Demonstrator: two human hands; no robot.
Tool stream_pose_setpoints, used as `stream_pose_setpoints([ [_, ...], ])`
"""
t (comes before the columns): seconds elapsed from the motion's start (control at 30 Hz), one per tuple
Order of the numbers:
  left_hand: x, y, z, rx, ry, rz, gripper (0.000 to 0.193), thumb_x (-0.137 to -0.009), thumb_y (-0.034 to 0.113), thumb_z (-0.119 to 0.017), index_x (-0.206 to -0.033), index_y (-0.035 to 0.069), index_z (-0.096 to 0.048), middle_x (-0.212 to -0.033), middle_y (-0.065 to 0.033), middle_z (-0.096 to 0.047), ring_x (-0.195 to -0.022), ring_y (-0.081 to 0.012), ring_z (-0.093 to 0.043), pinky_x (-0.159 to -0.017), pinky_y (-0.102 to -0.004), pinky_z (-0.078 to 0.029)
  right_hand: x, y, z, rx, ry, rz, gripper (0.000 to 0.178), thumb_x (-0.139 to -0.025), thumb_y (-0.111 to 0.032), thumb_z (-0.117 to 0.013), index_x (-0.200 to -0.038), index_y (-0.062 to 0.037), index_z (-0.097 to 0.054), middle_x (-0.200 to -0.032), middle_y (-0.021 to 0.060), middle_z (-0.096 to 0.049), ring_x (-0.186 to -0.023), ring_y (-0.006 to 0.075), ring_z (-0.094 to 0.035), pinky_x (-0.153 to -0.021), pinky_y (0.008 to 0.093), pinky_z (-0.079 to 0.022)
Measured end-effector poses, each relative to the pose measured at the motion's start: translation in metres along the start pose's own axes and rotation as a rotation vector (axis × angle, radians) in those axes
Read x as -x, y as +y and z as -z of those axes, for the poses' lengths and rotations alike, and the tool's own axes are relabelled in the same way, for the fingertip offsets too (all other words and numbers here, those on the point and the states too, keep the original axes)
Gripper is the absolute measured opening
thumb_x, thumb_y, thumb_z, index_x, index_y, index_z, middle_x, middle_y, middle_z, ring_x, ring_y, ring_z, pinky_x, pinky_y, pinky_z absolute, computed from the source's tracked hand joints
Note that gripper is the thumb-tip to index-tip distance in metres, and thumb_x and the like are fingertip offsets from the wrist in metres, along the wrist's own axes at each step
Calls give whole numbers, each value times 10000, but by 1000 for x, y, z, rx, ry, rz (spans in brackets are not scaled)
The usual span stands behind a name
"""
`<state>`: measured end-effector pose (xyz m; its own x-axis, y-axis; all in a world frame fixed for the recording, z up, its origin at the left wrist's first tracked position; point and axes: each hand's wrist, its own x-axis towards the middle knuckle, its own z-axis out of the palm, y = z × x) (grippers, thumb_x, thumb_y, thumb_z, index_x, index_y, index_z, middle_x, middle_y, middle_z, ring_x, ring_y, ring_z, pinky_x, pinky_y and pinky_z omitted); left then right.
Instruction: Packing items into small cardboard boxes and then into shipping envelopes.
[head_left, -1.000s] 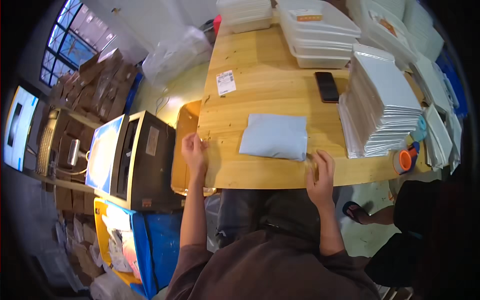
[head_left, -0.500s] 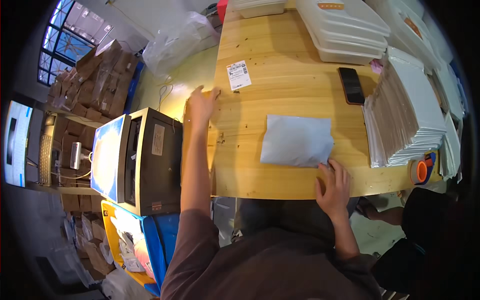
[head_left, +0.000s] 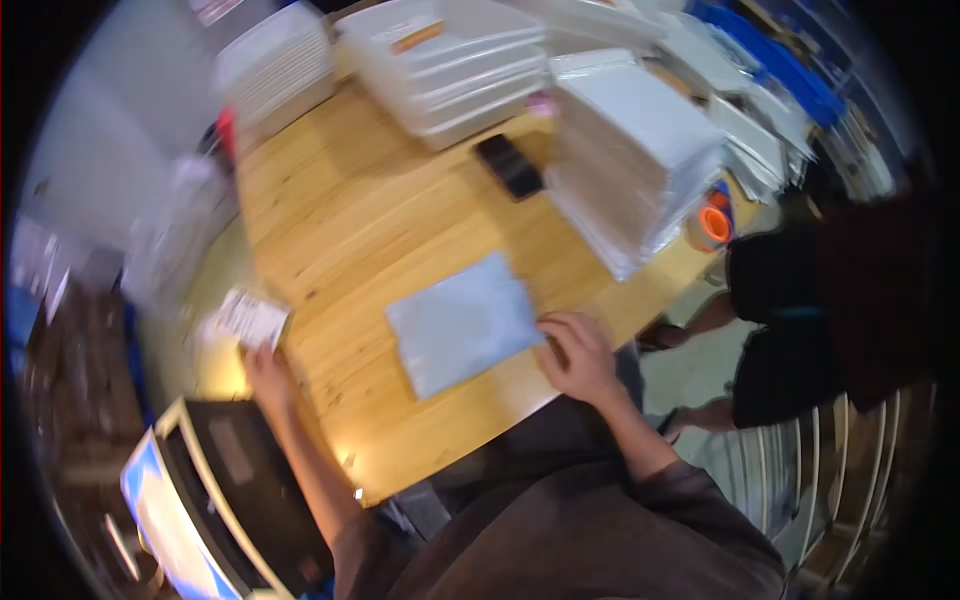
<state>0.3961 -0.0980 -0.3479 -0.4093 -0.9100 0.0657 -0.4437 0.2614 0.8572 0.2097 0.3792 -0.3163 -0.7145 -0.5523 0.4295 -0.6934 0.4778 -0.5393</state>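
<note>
In the head view, the parcel (head_left: 465, 325), a flat pale-blue pouch, lies on the table (head_left: 360, 230) close to the middle of the picture, near the table's front edge. From it, the label (head_left: 252, 318) is at nine o'clock, over the table's left edge, with the left hand (head_left: 270, 380) just below; its thumb and fingertips pinch the label's near edge, though motion blurs them. The right hand (head_left: 580, 355) is between three and four o'clock, fingers bent and touching the parcel's right end; whether they pinch it I cannot tell. The phone (head_left: 508, 167) lies between twelve and one, with stacked trays (head_left: 450, 75) beyond at twelve and tubs (head_left: 275, 70) at eleven. The mailers (head_left: 640, 140) are piled between one and two, the tape (head_left: 712, 226) sits at two, another person (head_left: 800, 270) stands at three, and a lit screen (head_left: 175, 510) is at eight.
</note>
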Motion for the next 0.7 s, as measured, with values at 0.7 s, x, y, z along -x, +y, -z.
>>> stream_pose_setpoints([
  [0.7, 323, 146, -100, 696, -839, 152, 93, -901, -60, -641, -991, -46, -659, -873, -126, -696, -749, -188, -671, -733, -252, -530, 17, -37, 69, -930, -347, -323, 426, -901, -61, -737, -1282, 6, -560, -949, 92, -712, -598, 130, -588, -540, 235, -477],
])
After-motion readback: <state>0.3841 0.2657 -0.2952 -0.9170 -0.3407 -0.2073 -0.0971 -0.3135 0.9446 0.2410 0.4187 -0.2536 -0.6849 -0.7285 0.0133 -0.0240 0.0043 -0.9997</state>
